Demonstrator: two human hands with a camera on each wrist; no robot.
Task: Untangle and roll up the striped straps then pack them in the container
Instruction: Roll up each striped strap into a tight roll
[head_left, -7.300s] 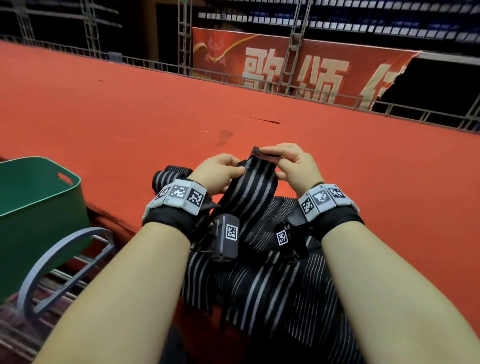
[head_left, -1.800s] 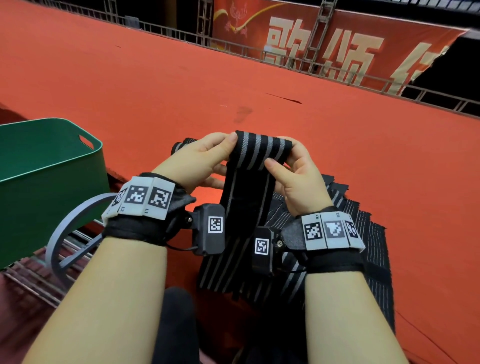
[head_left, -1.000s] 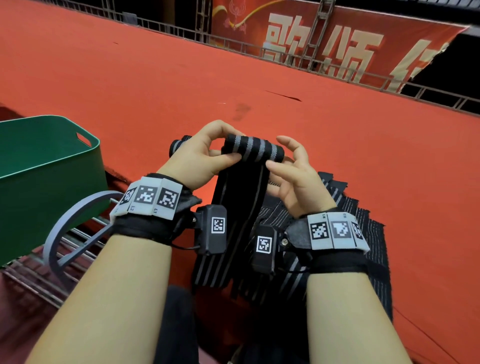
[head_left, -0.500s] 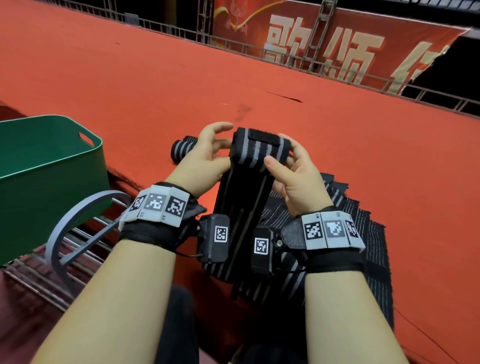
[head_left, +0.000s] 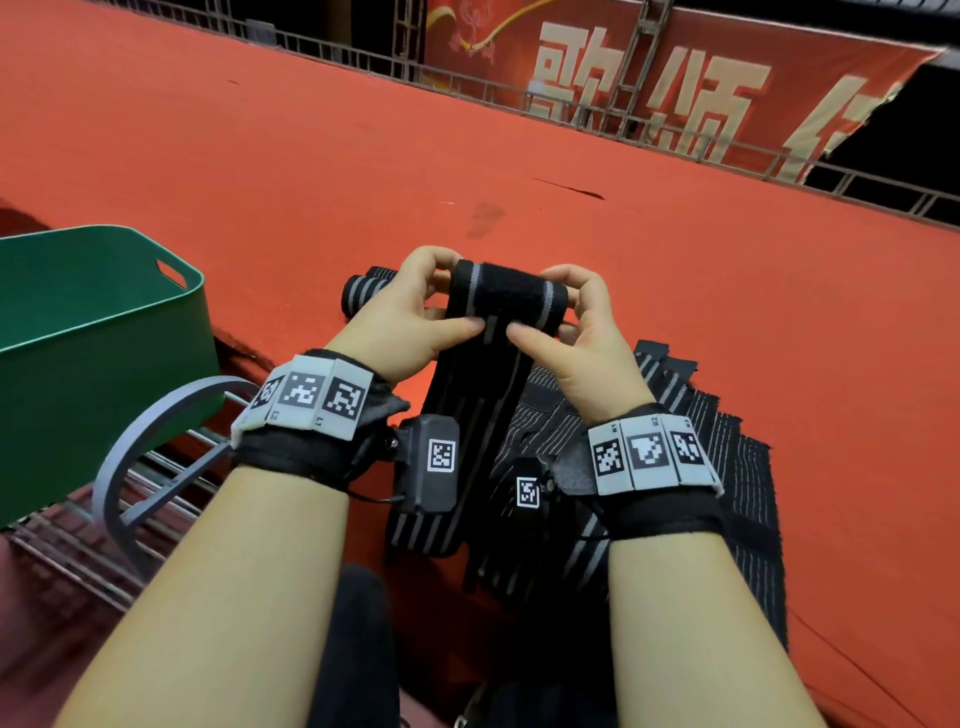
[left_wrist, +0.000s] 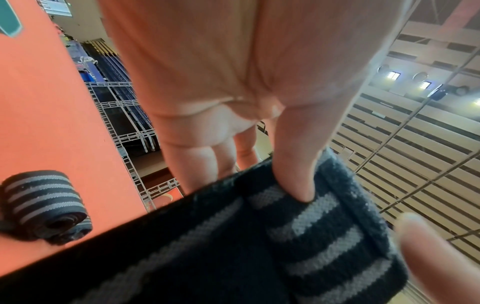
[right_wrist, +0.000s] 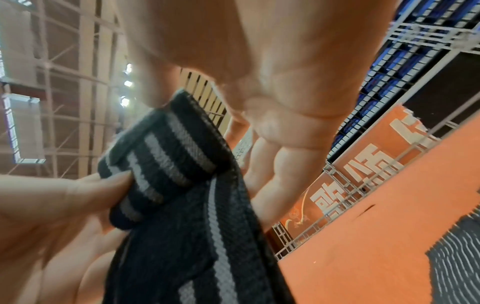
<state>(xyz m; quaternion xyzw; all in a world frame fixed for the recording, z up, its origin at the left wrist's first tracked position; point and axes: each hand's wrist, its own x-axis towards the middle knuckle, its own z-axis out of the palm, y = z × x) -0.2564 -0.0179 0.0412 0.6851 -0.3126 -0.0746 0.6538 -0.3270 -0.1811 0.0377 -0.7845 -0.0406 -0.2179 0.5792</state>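
The left hand (head_left: 410, 317) and the right hand (head_left: 576, 332) are both pinching the rolled top of a striped strap (head_left: 506, 299), thumbs in front and fingers curled behind, holding it above the red surface (head_left: 311, 156). Only the first turns are looking wound; the strap's long tail is hanging down between the wrists, so most of this roll is remaining. One finished roll (head_left: 363, 293) is lying just beside the left hand. A pile of loose straps (head_left: 717, 467) is waiting near the right wrist. The green container (head_left: 104, 332) is standing well to the left; no straps are showing inside it.
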